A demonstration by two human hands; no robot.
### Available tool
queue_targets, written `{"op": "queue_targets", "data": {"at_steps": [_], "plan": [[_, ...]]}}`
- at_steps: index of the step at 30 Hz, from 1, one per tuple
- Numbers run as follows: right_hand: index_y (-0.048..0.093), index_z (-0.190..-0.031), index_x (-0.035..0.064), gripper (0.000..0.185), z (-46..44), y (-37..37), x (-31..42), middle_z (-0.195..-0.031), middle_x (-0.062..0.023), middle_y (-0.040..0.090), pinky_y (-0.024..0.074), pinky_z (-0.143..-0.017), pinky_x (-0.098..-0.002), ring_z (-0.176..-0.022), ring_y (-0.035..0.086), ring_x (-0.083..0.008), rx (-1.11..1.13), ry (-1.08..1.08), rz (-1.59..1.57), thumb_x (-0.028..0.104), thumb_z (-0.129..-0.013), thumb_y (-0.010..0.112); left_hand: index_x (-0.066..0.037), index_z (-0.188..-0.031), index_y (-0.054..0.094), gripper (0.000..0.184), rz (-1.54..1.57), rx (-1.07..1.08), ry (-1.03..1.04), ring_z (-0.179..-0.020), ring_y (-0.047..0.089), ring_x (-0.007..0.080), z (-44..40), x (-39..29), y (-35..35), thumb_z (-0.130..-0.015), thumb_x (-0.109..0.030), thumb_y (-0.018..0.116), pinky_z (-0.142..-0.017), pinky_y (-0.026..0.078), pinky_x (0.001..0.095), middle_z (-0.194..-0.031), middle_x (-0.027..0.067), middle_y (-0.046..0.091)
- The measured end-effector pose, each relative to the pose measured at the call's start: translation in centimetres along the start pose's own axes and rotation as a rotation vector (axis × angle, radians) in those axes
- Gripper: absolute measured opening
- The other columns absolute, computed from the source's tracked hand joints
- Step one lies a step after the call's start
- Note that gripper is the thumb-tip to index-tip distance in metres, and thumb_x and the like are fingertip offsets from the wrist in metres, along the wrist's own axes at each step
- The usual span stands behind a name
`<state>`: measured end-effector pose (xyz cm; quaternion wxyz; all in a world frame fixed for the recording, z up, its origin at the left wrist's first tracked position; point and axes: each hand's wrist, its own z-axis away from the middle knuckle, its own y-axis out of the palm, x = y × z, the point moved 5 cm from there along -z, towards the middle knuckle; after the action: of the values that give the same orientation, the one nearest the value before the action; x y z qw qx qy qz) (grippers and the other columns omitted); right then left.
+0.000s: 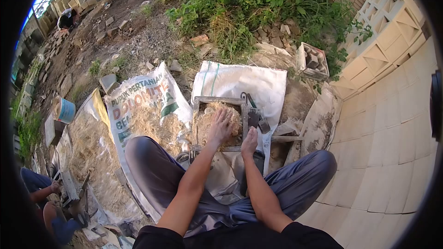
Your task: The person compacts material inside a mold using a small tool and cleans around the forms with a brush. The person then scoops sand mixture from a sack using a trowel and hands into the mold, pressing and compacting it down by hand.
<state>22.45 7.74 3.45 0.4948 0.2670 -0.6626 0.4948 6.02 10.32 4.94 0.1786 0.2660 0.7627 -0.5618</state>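
Observation:
My left hand [221,126] lies palm down with spread fingers on a heap of tan, crumbly, sand-like mix [210,110]. That mix fills a square grey mould frame [197,124] on the ground before my knees. My right hand [249,142] is held edge-on at the frame's lower right corner, fingers stretched forward and nothing visible in it. Whether it touches the frame I cannot tell. Just right of the frame lie a dark block-like tool [254,117] and a green-handled tool [249,100], partly hidden. A white sack [266,80] is spread beneath them.
A printed sack [138,93] with more loose mix lies left, near a blue-and-white bucket [64,110]. Pale patterned blocks [385,32] are stacked at right. A small block mould [314,61] stands beyond. Another person's hand [56,187] shows lower left; a further person [68,20] bends far off.

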Motion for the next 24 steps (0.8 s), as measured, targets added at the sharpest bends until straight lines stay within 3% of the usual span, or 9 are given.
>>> {"op": "queue_targets", "data": {"at_steps": [2, 4, 5, 11, 13, 14, 16, 19, 24], "plan": [[0.055, -0.124, -0.0003, 0.041, -0.8, 0.8, 0.8, -0.121, -0.0196, 0.061, 0.0438, -0.096, -0.0355, -0.113, 0.058, -0.0318, -0.014, -0.081, -0.075, 0.031, -0.101, 0.041, -0.006, -0.131, 0.051, 0.047, 0.046, 0.016, 0.043, -0.138, 0.030, 0.0362, 0.4, 0.2, 0.8, -0.090, -0.029, 0.055, -0.116, 0.022, 0.0449, -0.145, 0.0188, 0.039], [0.056, -0.123, -0.0002, 0.040, -1.0, 0.9, 0.7, -0.121, -0.0189, 0.061, 0.0438, -0.096, -0.0355, -0.113, 0.058, -0.0314, 0.015, -0.032, -0.080, 0.030, -0.101, 0.042, -0.002, -0.114, 0.061, 0.034, 0.164, 0.014, 0.125, -0.135, 0.035, 0.0360, 1.1, -1.1, 1.2, -0.085, -0.019, 0.062, -0.113, 0.028, 0.0463, -0.137, 0.0184, 0.047], [0.057, -0.122, -0.0001, 0.039, -1.1, 0.9, 0.5, -0.121, -0.0181, 0.061, 0.0438, -0.096, -0.0356, -0.114, 0.057, -0.0309, 0.040, 0.009, -0.074, 0.029, -0.101, 0.042, -0.002, -0.114, 0.061, 0.034, 0.158, 0.018, 0.127, -0.135, 0.035, 0.0360, 1.4, -1.4, 1.3, -0.085, -0.019, 0.062, -0.113, 0.028, 0.0463, -0.137, 0.0184, 0.047], [0.058, -0.123, 0.0015, 0.040, -1.0, 1.1, 0.1, -0.122, -0.0161, 0.061, 0.0412, -0.098, -0.0338, -0.115, 0.056, -0.0274, 0.046, 0.007, -0.152, 0.030, -0.100, 0.042, -0.006, -0.133, 0.049, 0.049, 0.049, 0.123, 0.208, -0.138, 0.030, 0.0344, 2.0, -2.7, 0.1, -0.091, -0.030, 0.054, -0.116, 0.019, 0.0473, -0.145, 0.0170, 0.039], [0.058, -0.123, 0.0018, 0.039, -1.0, 1.1, 0.7, -0.126, -0.0166, 0.059, 0.0401, -0.100, -0.0347, -0.118, 0.054, -0.0285, 0.047, -0.065, -0.120, 0.030, -0.100, 0.043, -0.004, -0.143, 0.034, 0.066, -0.286, 0.067, 0.032, -0.143, 0.019, 0.0359, 4.2, -1.3, -1.5, -0.092, -0.043, 0.050, -0.117, 0.011, 0.0485, -0.152, 0.0199, 0.026], [0.058, -0.123, 0.0021, 0.039, -0.7, 1.0, 1.2, -0.129, -0.0171, 0.057, 0.0390, -0.102, -0.0355, -0.121, 0.052, -0.0297, 0.054, -0.150, -0.072, 0.029, -0.100, 0.043, -0.004, -0.143, 0.034, 0.066, -0.296, 0.088, 0.048, -0.143, 0.019, 0.0359, 5.5, -1.2, -2.0, -0.092, -0.043, 0.050, -0.117, 0.011, 0.0485, -0.152, 0.0199, 0.026], [0.058, -0.124, 0.0019, 0.039, -0.1, 0.6, 1.7, -0.132, -0.0175, 0.055, 0.0385, -0.103, -0.0361, -0.123, 0.051, -0.0309, 0.064, -0.158, -0.052, 0.029, -0.099, 0.043, 0.002, -0.146, 0.023, 0.083, -0.303, 0.057, -0.222, -0.144, 0.009, 0.0392, 8.0, 0.6, -3.1, -0.090, -0.053, 0.049, -0.117, 0.006, 0.0496, -0.154, 0.0254, 0.013], [0.055, -0.127, 0.0021, 0.042, -0.9, 1.0, 1.8, -0.136, -0.0168, 0.051, 0.0364, -0.105, -0.0371, -0.128, 0.046, -0.0313, 0.094, -0.153, -0.085, 0.031, -0.099, 0.042, 0.008, -0.146, 0.017, 0.094, -0.299, 0.050, -0.189, -0.144, 0.005, 0.0435, 8.9, 0.0, -2.6, -0.088, -0.059, 0.048, -0.117, 0.006, 0.0497, -0.153, 0.0306, 0.009], [0.050, -0.131, 0.0010, 0.043, -0.8, 0.7, -0.1, -0.134, -0.0176, 0.053, 0.0400, -0.102, -0.0370, -0.124, 0.050, -0.0327, 0.043, -0.041, -0.170, 0.030, -0.100, 0.040, 0.007, -0.147, 0.012, 0.096, -0.205, -0.059, -0.221, -0.144, 0.009, 0.0383, 6.4, -1.1, -0.6, -0.088, -0.060, 0.048, -0.118, 0.009, 0.0448, -0.153, 0.0285, 0.010]]}}
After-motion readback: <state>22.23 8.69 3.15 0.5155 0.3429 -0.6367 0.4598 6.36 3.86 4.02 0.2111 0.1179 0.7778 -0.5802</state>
